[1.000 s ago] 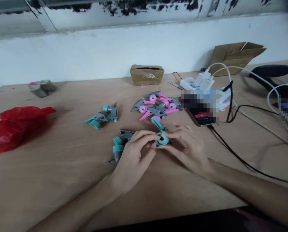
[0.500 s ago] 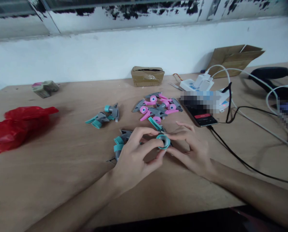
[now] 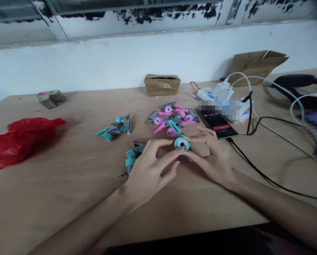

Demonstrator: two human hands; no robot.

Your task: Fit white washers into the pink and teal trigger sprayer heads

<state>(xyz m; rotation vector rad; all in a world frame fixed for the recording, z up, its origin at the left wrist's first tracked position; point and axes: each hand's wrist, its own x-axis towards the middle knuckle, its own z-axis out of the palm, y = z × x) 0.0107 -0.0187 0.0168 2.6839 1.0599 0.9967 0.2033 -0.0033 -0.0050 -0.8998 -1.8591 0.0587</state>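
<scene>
My right hand point(image 3: 214, 154) pinches a teal-and-grey trigger spray head point(image 3: 177, 140) between thumb and fingers. Its round collar faces me, and a white disc with a dark centre hole shows inside. With its index fingertip, my left hand point(image 3: 150, 166) touches the lower edge of that opening; the thumb is apart from the collar and the fingers are spread. Partly behind my left hand lie more teal-and-grey spray heads point(image 3: 131, 161). Another teal-and-grey group point(image 3: 112, 130) rests farther left. Beyond the held one is a pile of pink-and-grey spray heads point(image 3: 171, 117).
A red plastic bag point(image 3: 28, 138) lies at the left. Against the wall stand a small cardboard box point(image 3: 162, 85) and a larger brown carton point(image 3: 256, 67). On the right are a phone point(image 3: 218, 124), a white power strip point(image 3: 207, 94) and a black cable point(image 3: 264, 180).
The spray head has moved slightly up and right, tilting so that a white disc shows in its collar. My left index finger has drawn back from inside it, and the left thumb has come away.
</scene>
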